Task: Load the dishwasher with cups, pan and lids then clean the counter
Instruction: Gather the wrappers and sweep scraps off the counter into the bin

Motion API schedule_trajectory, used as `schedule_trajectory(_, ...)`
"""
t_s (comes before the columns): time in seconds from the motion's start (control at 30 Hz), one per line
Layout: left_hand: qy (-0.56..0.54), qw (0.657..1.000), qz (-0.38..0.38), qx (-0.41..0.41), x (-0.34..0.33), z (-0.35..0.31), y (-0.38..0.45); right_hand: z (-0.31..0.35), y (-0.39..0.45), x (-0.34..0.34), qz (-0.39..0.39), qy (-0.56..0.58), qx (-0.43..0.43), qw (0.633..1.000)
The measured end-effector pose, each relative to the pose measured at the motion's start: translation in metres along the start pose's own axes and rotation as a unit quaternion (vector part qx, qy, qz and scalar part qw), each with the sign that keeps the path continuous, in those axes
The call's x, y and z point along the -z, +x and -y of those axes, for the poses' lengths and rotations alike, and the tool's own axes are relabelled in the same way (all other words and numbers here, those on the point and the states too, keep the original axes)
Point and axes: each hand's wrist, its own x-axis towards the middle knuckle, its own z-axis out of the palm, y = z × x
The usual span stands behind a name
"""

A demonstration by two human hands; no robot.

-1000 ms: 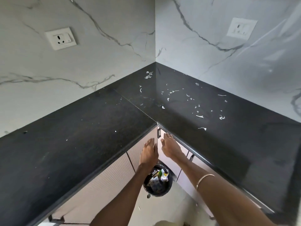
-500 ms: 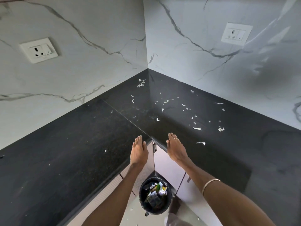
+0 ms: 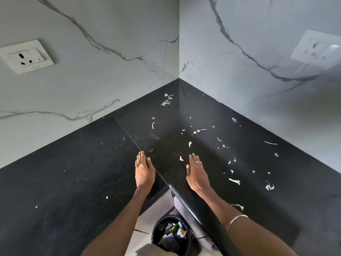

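White marble-veined walls meet in a corner above the counter, a matte black stone L with a thin seam running diagonally toward its inner edge. Pale scraps, curled and flaky, lie scattered mostly over the right-hand slab and up into the corner, with a few specks on the left. Both hands reach in flat, fingers straight and together, holding nothing: left hand over the seam, right hand just beside a scrap, a ring on one finger, a thin bangle on the wrist. Below the counter's inner edge stands a round black bin stuffed with wrappers. White sockets sit on each wall.
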Motion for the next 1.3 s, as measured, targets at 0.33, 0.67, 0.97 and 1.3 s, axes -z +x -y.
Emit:
schedule_trajectory(0.33, -0.044, 0.998, -0.028, 0.021, -0.037, -0.007, 0.05, -0.011, 0.034, -0.004, -0.036, -0.033, -0.024, 0.999)
schedule_trajectory(0.67, 0.165, 0.984, 0.058, -0.036, -0.093, -0.052, 0.094, -0.011, 0.048, -0.009, -0.07, -0.024, -0.081, 0.994)
schedule_trajectory(0.97, 0.066, 0.996, 0.038, -0.044, -0.072, -0.049, 0.155, -0.009, 0.074, -0.018, -0.077, -0.042, -0.076, 0.993)
schedule_trajectory(1.3, 0.121, 0.985, 0.111, -0.055, -0.066, -0.033, 0.221, 0.026, 0.121, -0.038, -0.057, -0.058, -0.07, 0.994)
